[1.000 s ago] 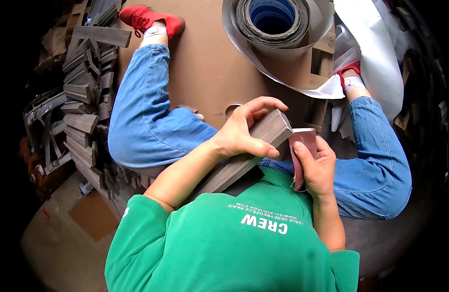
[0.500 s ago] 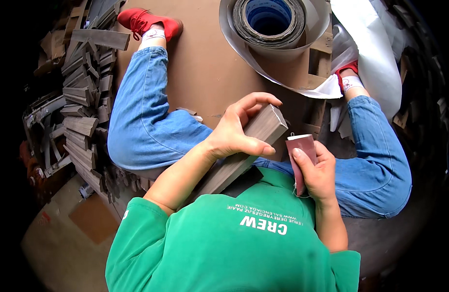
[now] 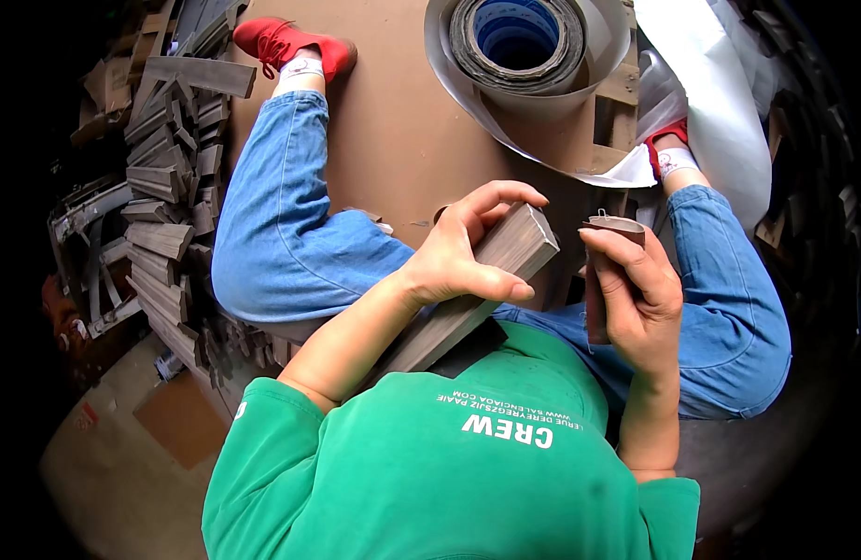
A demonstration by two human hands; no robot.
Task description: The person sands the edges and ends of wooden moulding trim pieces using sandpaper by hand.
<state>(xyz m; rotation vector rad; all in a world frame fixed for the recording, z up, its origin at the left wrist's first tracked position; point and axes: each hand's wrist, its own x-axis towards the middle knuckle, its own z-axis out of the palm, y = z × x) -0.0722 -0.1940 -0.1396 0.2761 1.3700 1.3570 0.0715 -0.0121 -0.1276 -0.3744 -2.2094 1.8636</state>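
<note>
Two hands are busy here. The left hand [image 3: 463, 257] wraps around one long grey-brown wooden block [image 3: 477, 289], gripping it near its top end. The block's long line runs from seven o'clock (down by the green shirt) up to one o'clock. The right hand [image 3: 636, 299] sits just beside that top end, at three o'clock from it, fingers closed on one small reddish-brown sanding piece [image 3: 606, 271], held upright. At nine o'clock lies a pile of many grey wooden pieces [image 3: 169, 187]. One big grey paper roll [image 3: 524, 47] stands at twelve o'clock.

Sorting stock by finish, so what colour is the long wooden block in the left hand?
Greyish-brown long wooden block, seen in the head view.
</note>
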